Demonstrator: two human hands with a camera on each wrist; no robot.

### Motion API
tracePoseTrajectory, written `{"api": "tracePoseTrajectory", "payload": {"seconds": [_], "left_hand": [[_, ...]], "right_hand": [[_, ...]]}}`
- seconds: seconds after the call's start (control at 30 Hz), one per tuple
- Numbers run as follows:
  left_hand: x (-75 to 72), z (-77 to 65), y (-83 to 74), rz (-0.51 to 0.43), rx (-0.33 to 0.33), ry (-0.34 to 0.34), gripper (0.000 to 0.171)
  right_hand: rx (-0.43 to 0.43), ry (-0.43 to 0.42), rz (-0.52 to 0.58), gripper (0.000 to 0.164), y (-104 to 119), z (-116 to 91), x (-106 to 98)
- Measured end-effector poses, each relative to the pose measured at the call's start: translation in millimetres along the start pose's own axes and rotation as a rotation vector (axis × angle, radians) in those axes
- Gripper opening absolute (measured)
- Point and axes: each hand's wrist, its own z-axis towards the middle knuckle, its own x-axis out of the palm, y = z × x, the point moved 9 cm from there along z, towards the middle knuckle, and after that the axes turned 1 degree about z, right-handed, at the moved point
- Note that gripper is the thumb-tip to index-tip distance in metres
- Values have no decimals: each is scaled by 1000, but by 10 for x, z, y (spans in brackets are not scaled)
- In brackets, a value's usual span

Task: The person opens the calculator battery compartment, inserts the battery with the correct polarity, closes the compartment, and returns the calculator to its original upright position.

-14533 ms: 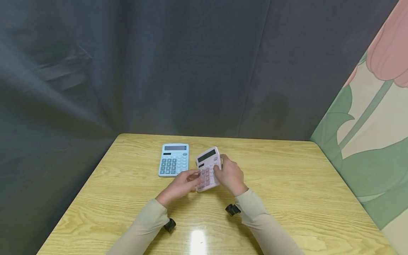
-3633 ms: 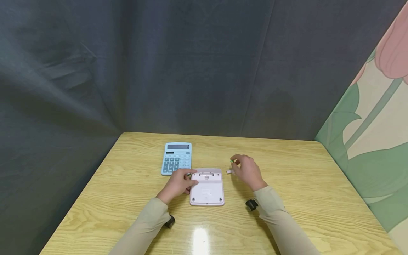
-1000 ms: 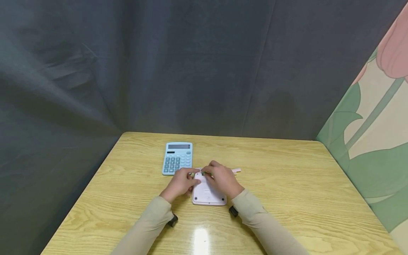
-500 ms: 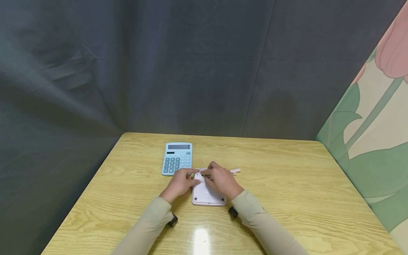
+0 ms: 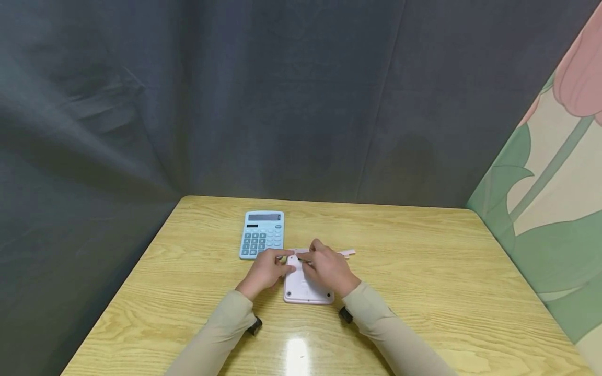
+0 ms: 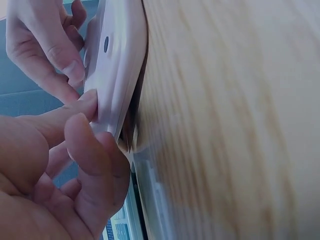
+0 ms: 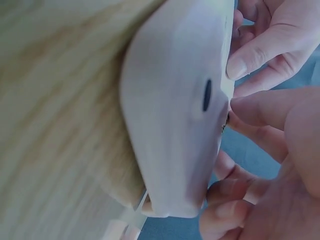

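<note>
A pink calculator [image 5: 308,284] lies face down on the table, its pale back with dark round feet facing up. At its far left corner my left hand [image 5: 265,269] grips the edge, thumb on the back and index finger stretched along the far end. My right hand [image 5: 329,266] bends over the far end, thumb and index finger at the battery slot. Between those fingertips a small battery [image 5: 301,259] barely shows as a dark green speck; most of it and the slot are hidden. In the left wrist view, both hands' fingertips meet over the calculator's back.
Behind and left of the hands, a blue calculator [image 5: 262,235] lies face up, close to the left fingers. A narrow pink battery cover [image 5: 347,253] rests just beyond the right hand. Dark cloth [image 5: 301,104] hangs behind the wooden table [image 5: 423,271].
Earlier the pink calculator was face up, then turned over; the right hand brought a green battery from the right to its slot. Over the last second, only the right fingertips shift slightly.
</note>
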Motion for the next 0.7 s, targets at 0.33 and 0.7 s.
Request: {"api": "tracePoseTrajectory", "payload": {"seconds": [0.33, 0.7], "left_hand": [[8, 19, 13, -11, -24, 11, 45], [-11, 41, 0, -18, -40, -1, 45]], "right_hand": [[19, 2, -36, 30, -10, -39, -17], [-17, 21, 19, 34, -86, -25, -10]]}}
